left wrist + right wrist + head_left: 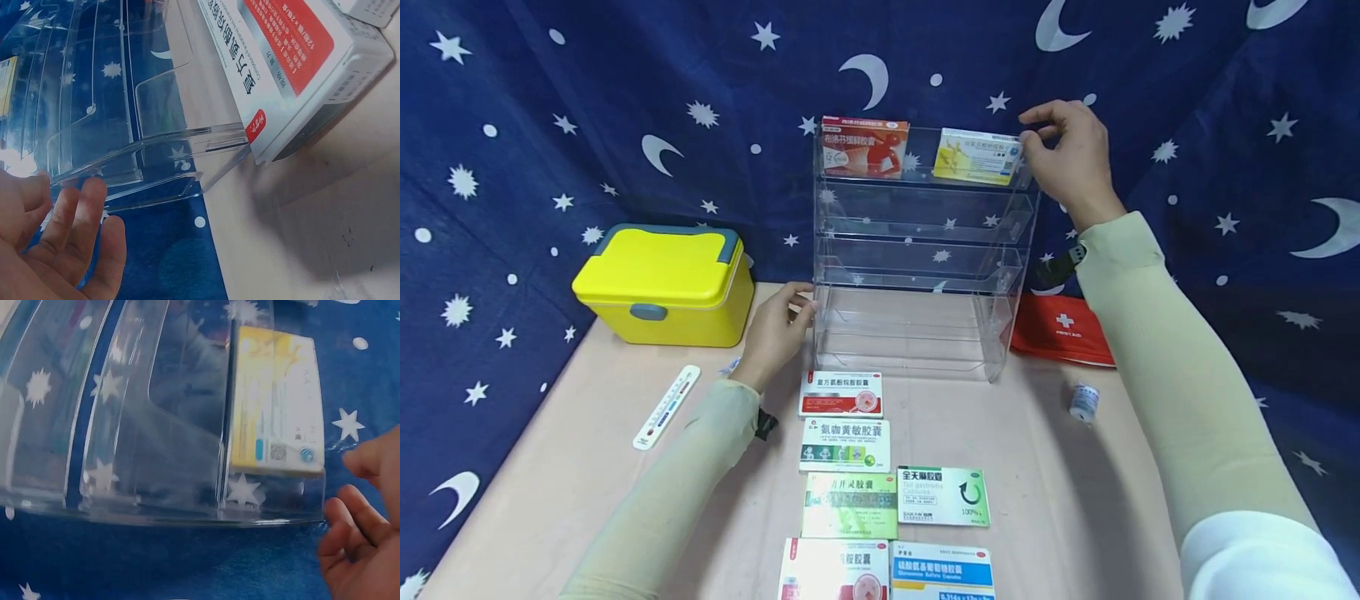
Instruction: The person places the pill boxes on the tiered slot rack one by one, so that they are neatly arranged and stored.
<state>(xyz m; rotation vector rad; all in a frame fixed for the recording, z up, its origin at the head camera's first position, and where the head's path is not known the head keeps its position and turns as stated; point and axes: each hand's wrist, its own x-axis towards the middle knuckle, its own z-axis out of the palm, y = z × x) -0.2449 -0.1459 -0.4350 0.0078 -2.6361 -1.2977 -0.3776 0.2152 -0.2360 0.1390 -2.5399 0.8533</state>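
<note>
The pale tabletop point(1030, 467) bears a yellow case point(662, 287) at its back left corner, a clear rack point(917, 285) midway along its back edge and a red pouch point(1060, 329) toward the back right corner. A thermometer point(667, 408) lies near the left edge, a vial point(1084, 402) toward the right, six medicine boxes point(845, 445) from the rack toward the near edge.

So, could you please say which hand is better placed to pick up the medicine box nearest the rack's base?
Probably the left hand: it is low beside the rack, near that medicine box, while the right hand is up by the top tier.
</note>
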